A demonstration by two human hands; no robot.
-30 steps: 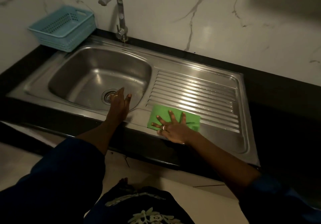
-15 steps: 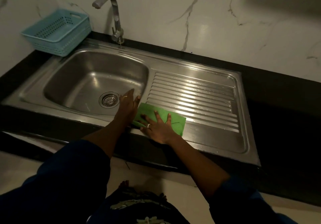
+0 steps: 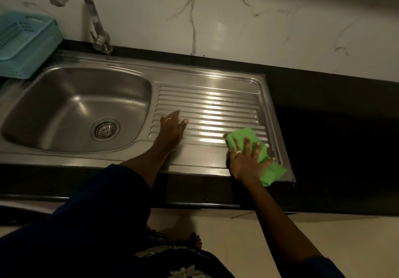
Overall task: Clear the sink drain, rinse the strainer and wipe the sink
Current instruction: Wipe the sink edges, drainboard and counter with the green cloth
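right hand (image 3: 246, 162), fingers spread, presses green cloth (image 3: 273, 171) at lower-right edge of the drainboard (image 3: 211, 105); left hand (image 3: 172, 127) rests flat, empty, mid-frame.

Two hands on a stainless steel sink (image 3: 200, 159), one pressing a cloth.
Lower right of the frame: the right hand (image 3: 246, 161) presses spread fingers on a crumpled green cloth (image 3: 273, 173) at the corner of the ribbed drainboard (image 3: 216, 105). At centre, the left hand (image 3: 171, 129) rests flat on the drainboard's left edge, beside the basin (image 3: 64, 105) with its round metal strainer (image 3: 105, 130).
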